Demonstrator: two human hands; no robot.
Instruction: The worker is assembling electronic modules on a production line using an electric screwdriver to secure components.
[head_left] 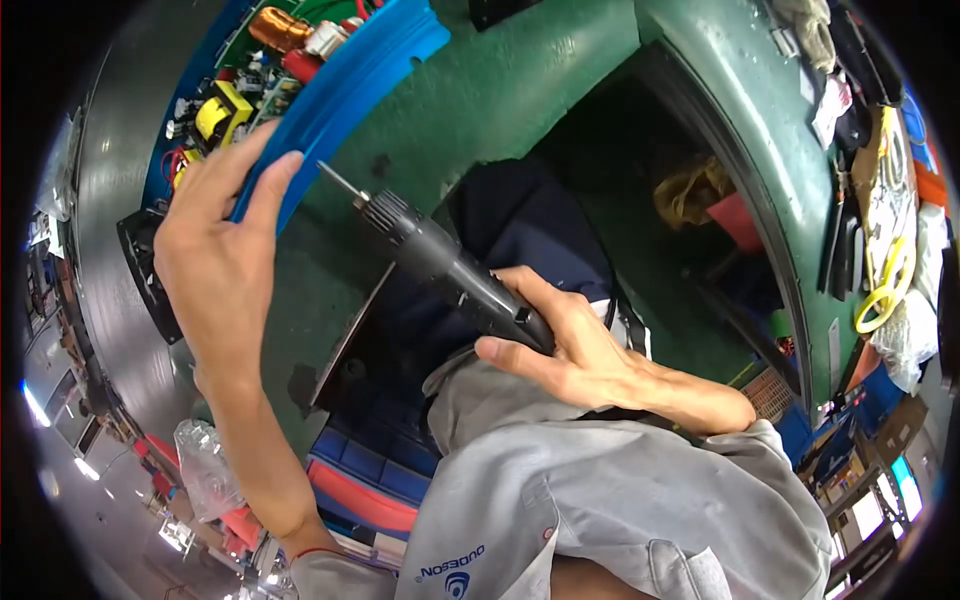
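Left hand grasping near wall of blue housing, thumb outside, fingers over its rim | blue housing: at grey tabletop's edge toward the person | right hand gripping black power screwdriver, bit aimed at that wall, near left thumb | grey shirt: blue lettering, emblem

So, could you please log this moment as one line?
left hand: gripping blue housing | right hand: holding black power screwdriver | bit: near housing, contact unclear
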